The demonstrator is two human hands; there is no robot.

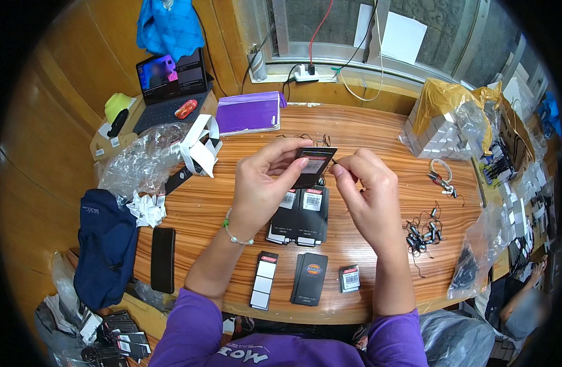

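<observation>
My left hand (261, 185) grips a black hang tag (310, 177) with a white label on its face, holding it tilted above the table. At the tag's right edge, my right hand (371, 199) pinches a thin black string, mostly hidden by the fingers. Below the hands lie two side-by-side stacks of black hang tags (311, 221) with white stickers. Nearer to me are a long black card with white panels (264, 281), a pile of dark tags with an orange emblem (310, 282), and a small stack of labels (349, 280).
Black strings (424, 233) lie in a heap at right, near snips (440, 179). Phone (163, 260), navy pouch (103, 244) and plastic bag (143, 162) are at left. A laptop (171, 79) and purple folder (249, 112) sit behind; a wrapped box stack (437, 125) stands back right. Another person sits lower right.
</observation>
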